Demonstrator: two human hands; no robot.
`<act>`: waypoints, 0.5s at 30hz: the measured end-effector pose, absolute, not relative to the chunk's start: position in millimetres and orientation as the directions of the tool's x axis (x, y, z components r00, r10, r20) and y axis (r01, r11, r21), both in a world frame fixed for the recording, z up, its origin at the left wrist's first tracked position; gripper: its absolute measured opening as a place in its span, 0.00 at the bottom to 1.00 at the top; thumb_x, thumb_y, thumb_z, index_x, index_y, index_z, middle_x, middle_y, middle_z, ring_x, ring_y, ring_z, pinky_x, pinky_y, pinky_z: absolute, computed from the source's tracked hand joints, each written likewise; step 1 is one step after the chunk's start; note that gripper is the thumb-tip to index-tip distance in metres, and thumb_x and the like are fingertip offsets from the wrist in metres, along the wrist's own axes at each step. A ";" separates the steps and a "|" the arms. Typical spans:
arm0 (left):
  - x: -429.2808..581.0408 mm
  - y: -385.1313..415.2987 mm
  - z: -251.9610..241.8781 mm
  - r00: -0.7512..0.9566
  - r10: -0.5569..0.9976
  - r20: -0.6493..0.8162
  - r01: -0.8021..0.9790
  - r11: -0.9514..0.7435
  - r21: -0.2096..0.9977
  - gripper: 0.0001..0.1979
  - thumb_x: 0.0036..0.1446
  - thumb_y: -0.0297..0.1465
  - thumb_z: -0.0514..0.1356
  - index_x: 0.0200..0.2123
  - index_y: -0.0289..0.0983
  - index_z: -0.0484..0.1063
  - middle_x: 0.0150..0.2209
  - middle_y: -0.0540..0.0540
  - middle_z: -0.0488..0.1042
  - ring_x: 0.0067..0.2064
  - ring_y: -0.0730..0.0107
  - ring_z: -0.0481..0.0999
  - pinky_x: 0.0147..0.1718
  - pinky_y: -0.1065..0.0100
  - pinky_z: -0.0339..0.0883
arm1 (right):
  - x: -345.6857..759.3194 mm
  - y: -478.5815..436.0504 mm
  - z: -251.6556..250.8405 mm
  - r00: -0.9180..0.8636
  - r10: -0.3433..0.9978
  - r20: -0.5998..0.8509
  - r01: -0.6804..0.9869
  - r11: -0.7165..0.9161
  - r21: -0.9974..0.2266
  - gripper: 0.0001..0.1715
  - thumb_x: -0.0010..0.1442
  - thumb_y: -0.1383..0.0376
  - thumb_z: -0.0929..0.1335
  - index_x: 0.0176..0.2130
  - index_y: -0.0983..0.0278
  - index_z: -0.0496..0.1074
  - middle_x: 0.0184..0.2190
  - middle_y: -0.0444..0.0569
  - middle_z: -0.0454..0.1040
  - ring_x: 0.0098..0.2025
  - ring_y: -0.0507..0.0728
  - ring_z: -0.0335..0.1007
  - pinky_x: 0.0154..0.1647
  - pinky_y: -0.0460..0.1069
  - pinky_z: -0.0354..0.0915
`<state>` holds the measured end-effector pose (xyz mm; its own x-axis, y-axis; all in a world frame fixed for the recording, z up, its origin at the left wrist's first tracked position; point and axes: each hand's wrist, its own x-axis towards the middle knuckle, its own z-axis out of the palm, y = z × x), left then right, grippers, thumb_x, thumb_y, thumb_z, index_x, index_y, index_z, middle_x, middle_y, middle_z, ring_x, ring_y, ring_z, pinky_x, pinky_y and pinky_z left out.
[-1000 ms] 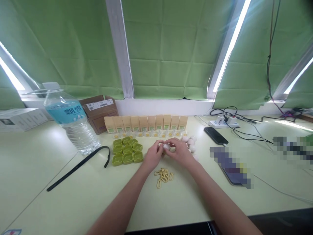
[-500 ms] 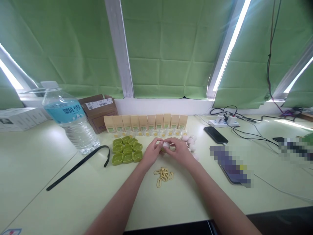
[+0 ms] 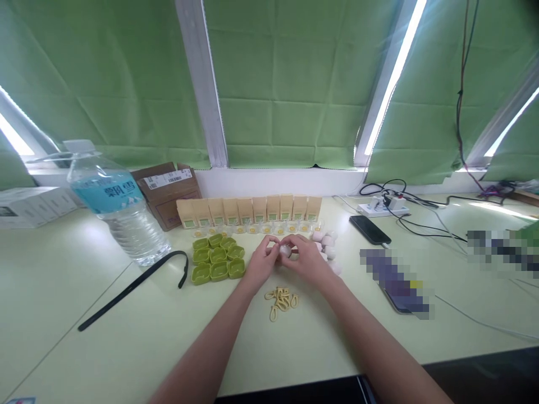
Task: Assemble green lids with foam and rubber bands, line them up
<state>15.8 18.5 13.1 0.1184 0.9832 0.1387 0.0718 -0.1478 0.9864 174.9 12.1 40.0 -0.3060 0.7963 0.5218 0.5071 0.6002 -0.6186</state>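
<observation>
**White piece pinched between both hands above the table**

A small white piece (image 3: 286,250) is held between the left hand (image 3: 261,259) and the right hand (image 3: 309,259), which are brought together over the middle of the table (image 3: 84,314). Both hands are closed on it with the fingertips, the left from its left side and the right from its right side. The piece is kept just above the tabletop. Whether anything else is pinched with it cannot be told.

A loose pile of yellow loops (image 3: 281,300) is seen on the table just in front of the hands, between the forearms. A cluster of green trays (image 3: 217,261) is set just beside the left hand. More pale pieces (image 3: 326,242) are gathered by the right hand, partly hidden behind it. Behind the hands, a row of tan packets (image 3: 248,210) is stood upright, with small clear cups lined up at its foot.

Further left, a water bottle (image 3: 120,207) is stood near a cardboard box (image 3: 168,191), and a black strap (image 3: 135,283) is laid across the table. To the right, a phone (image 3: 369,230) is laid near a power strip (image 3: 383,209) with cables.
</observation>
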 end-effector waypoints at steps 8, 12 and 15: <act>17.6 15.9 21.1 0.167 0.981 0.095 -0.020 -0.093 0.995 0.19 0.57 0.47 0.60 0.44 0.40 0.68 0.30 0.48 0.77 0.33 0.69 0.76 0.36 0.69 0.67 | 185.3 19.8 33.9 -0.241 0.825 0.511 0.444 0.562 -0.698 0.10 0.58 0.64 0.68 0.42 0.60 0.74 0.40 0.48 0.76 0.42 0.56 0.72 0.41 0.51 0.72; 16.6 15.7 20.1 0.186 0.978 0.097 -0.041 -0.091 0.995 0.19 0.57 0.46 0.61 0.45 0.40 0.67 0.32 0.48 0.78 0.35 0.68 0.77 0.38 0.67 0.66 | 187.1 20.2 33.5 -0.279 0.815 0.508 0.440 0.579 -0.687 0.11 0.61 0.61 0.68 0.45 0.59 0.74 0.43 0.48 0.77 0.45 0.57 0.73 0.45 0.53 0.71; 15.7 15.1 20.4 0.189 0.976 0.104 -0.044 -0.098 0.994 0.19 0.57 0.47 0.61 0.43 0.40 0.66 0.32 0.49 0.78 0.35 0.68 0.77 0.39 0.67 0.67 | 186.7 20.5 32.6 -0.300 0.808 0.507 0.436 0.589 -0.681 0.12 0.61 0.60 0.69 0.46 0.58 0.74 0.44 0.48 0.77 0.46 0.58 0.73 0.46 0.53 0.71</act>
